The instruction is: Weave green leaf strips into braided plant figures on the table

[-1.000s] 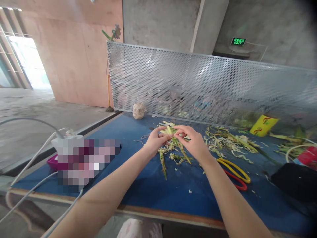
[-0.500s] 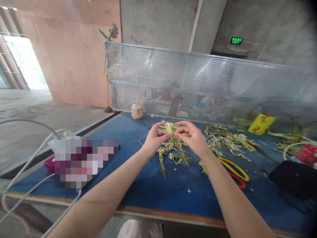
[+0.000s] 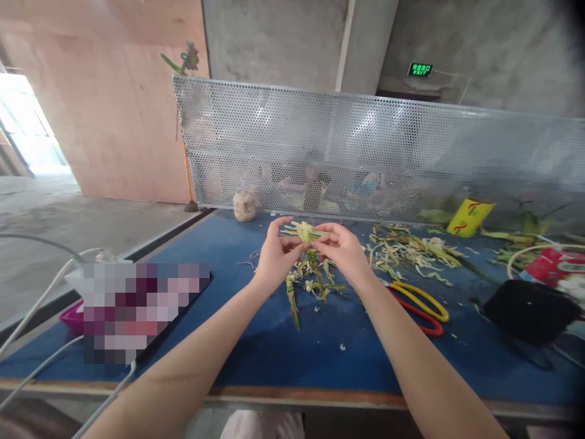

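Note:
Above the blue table point(image 3: 274, 360), both hands pinch a pale green piece made of folded or knotted plant strips point(image 3: 304, 231). My left hand point(image 3: 278, 259) grips its left side between thumb and fingers. Opposite it, my right hand point(image 3: 345, 253) pinches the right side, and the fingertips of both hands nearly meet. Loose strip ends stick out at the top, and a darker green knobbly part hangs below. Under the hands lie knobbly braided green pieces point(image 3: 292, 299) among small scraps. Scissors with yellow and red handles point(image 3: 423, 305) rest beside my right forearm, their blades mostly hidden.
A heap of plant scraps point(image 3: 415, 250) lies right of the hands, with a yellow container point(image 3: 470, 216) behind it. A black pouch point(image 3: 530, 311) is at the right. A perforated metal screen point(image 3: 274, 134) closes the back, near a whitish lump point(image 3: 244, 206). Cables point(image 3: 109, 396) cross the left side.
The view has turned slightly right. My hands have shifted a little, and the pale strips between them now spread more visibly above the fingers. Both hands keep their hold.

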Motion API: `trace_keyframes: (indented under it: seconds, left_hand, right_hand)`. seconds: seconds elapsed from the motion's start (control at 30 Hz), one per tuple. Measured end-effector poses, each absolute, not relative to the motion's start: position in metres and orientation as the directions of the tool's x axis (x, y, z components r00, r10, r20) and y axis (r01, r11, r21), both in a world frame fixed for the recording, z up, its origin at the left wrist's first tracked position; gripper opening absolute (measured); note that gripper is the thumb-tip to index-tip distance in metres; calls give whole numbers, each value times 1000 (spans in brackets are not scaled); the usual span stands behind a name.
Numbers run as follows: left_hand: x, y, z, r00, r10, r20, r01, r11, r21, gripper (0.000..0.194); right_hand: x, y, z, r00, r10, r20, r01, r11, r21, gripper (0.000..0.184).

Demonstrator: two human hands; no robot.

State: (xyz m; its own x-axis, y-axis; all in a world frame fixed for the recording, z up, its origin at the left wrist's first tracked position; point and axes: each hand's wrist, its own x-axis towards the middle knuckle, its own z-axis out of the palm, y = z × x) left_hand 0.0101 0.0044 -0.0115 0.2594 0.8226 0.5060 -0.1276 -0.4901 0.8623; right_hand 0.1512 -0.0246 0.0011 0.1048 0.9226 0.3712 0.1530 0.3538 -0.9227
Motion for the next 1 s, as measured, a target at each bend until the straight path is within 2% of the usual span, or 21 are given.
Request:
trace_keyframes:
  seconds: [0.07,0.27,0.4,0.5,0.67,0.87,1.0]
  left_hand:
    - [10,3,-8,249,851,463,-106,-451,886,61]
    - [8,3,-4,272,894,356,-122,-336,934,57]
    - [7,6,-5,191,918,347,-161,-320,934,77]
    - [8,5,-5,137,919,370,-160,-348,924,94]
    - [10,2,-6,153,892,426,-186,-398,898,110]
    - [7,-2,-6,156,820,551,-148,-532,834,112]
    - [6,-10,0,139,780,610,-113,-599,793,112]
  right_hand:
    - [151,-23,-1,104,920,377,179,356,-917,26]
    - [151,-22,-3,79,906,415,193,395,-898,25]
    - [149,-24,-1,80,895,439,230,412,-882,25]
    - [148,-24,-2,79,895,438,217,414,-884,24]
    - [149,-20,-5,85,908,410,173,392,-904,24]
    - [148,-23,-3,100,933,346,126,333,-934,27]
    - [146,-24,-1,100,942,321,34,319,-947,27]
